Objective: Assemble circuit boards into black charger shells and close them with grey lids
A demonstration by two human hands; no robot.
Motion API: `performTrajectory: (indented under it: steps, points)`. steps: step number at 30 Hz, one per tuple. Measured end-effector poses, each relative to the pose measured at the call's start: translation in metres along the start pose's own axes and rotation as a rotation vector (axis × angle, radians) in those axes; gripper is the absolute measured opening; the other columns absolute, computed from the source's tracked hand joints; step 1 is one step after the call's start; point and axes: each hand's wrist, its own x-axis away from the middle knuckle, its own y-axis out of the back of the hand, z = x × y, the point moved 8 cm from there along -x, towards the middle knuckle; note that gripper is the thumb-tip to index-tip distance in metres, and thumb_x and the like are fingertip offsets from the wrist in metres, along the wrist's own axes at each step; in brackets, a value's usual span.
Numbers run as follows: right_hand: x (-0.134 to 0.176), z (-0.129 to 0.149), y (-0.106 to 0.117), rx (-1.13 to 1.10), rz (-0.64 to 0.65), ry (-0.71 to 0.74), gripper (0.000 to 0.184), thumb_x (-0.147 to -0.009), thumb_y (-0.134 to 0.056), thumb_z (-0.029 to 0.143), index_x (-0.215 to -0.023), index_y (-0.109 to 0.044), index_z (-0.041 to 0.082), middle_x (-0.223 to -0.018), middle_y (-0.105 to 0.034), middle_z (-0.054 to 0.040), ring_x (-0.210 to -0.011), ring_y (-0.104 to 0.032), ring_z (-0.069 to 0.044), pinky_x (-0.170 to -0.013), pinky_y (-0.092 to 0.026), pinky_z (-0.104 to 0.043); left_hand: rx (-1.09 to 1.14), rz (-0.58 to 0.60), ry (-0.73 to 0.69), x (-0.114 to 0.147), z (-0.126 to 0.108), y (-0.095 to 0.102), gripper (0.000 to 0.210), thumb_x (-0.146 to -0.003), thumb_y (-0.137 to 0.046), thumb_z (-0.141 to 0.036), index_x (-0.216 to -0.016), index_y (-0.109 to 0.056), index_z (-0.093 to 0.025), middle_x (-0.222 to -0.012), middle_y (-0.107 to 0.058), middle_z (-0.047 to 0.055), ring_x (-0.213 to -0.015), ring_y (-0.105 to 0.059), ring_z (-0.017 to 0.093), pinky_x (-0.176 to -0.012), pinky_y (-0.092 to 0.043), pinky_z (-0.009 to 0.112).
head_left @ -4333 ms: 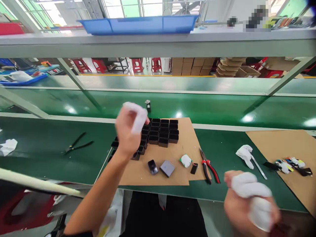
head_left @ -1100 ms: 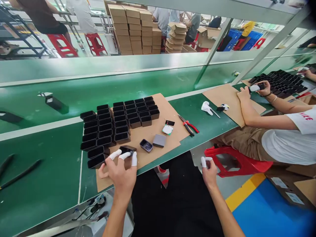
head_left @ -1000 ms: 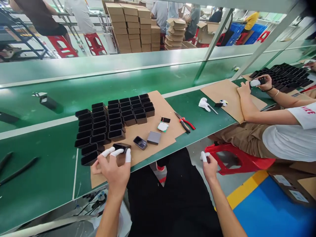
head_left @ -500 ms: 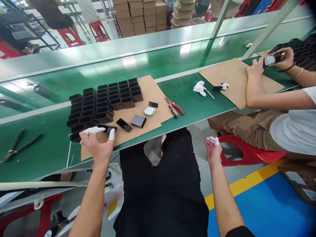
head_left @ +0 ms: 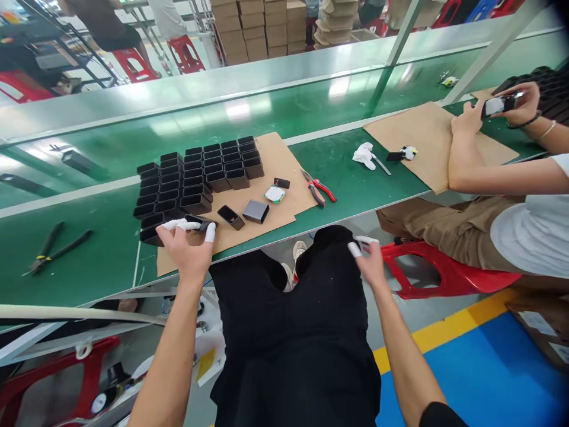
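Observation:
My left hand (head_left: 189, 249), with white finger cots, grips a black rectangular housing (head_left: 202, 223) at the near edge of the cardboard sheet (head_left: 284, 160). Rows of upright black open-topped housings (head_left: 195, 175) stand just behind it. To its right lie another black housing (head_left: 230, 217) and a grey housing (head_left: 256, 211) on its side. A green-edged circuit board with a white top (head_left: 274, 194) sits beside a small black part (head_left: 281, 183). My right hand (head_left: 371, 261), also wearing finger cots, hangs in the air past the table edge, fingers apart and holding nothing.
Red-handled pliers (head_left: 319, 188) rest right of the cardboard; black-handled cutters (head_left: 56, 249) lie far left. A white cloth and a metal tool (head_left: 381, 164) are farther right. A co-worker's hands (head_left: 527, 104) hold a part. A red stool (head_left: 418, 267) stands below.
My right hand has moved left and up toward my knee, its fingers spreading. My left hand stays on the black housing. The whole view has shifted slightly.

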Motion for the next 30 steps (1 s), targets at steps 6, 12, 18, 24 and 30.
performTrajectory:
  steps: [6, 12, 18, 24, 30]
  points:
    - [0.019, -0.006, -0.050, 0.118, 0.080, -0.038, 0.035, -0.107, -0.076, 0.039, -0.134, -0.070, 0.018, -0.130, -0.075, -0.0093, -0.107, -0.077, -0.023, -0.090, -0.069, -0.043, 0.000, 0.003, 0.025, 0.002, 0.013, 0.000, 0.029, -0.088, -0.085, -0.040, -0.097, -0.065, -0.021, -0.124, -0.051, 0.013, -0.128, -0.058, 0.032, -0.120, -0.051, 0.051]
    - [-0.037, 0.013, -0.063, 0.189, -0.199, 0.091, 0.042, -0.108, -0.073, 0.043, -0.142, -0.067, 0.019, -0.143, -0.070, -0.0117, -0.121, -0.074, -0.028, -0.101, -0.066, -0.051, 0.032, 0.015, 0.050, 0.003, 0.022, 0.003, 0.027, -0.090, -0.084, -0.037, -0.098, -0.065, -0.020, -0.126, -0.052, 0.014, -0.130, -0.059, 0.033, -0.121, -0.051, 0.051]
    - [0.027, 0.034, -0.086, 0.298, -0.016, 0.040, 0.041, -0.099, -0.082, 0.051, -0.128, -0.075, 0.023, -0.085, -0.081, -0.0019, -0.083, -0.077, -0.023, -0.091, -0.062, -0.040, 0.113, 0.015, 0.048, 0.004, 0.037, 0.007, 0.030, -0.089, -0.087, -0.036, -0.097, -0.063, -0.019, -0.131, -0.047, 0.015, -0.128, -0.061, 0.032, -0.116, -0.054, 0.048]
    - [0.045, 0.030, -0.190, 0.355, 0.465, -0.136, 0.049, -0.090, -0.088, 0.059, -0.120, -0.080, 0.021, -0.076, -0.083, -0.0039, -0.071, -0.080, -0.024, -0.074, -0.065, -0.038, 0.207, 0.058, 0.075, 0.002, 0.047, 0.010, 0.031, -0.087, -0.088, -0.027, -0.097, -0.059, -0.022, -0.132, -0.049, 0.012, -0.126, -0.063, 0.028, -0.112, -0.056, 0.042]
    - [0.021, 0.099, -0.233, 0.309, 0.267, 0.071, 0.062, -0.109, -0.055, 0.069, -0.153, -0.060, 0.025, -0.060, -0.075, 0.0012, -0.034, -0.056, -0.015, -0.041, -0.040, -0.028, 0.193, 0.149, 0.072, -0.005, 0.044, 0.014, 0.026, -0.093, -0.083, -0.031, -0.104, -0.060, -0.024, -0.112, -0.059, 0.006, -0.109, -0.068, 0.027, -0.104, -0.059, 0.043]
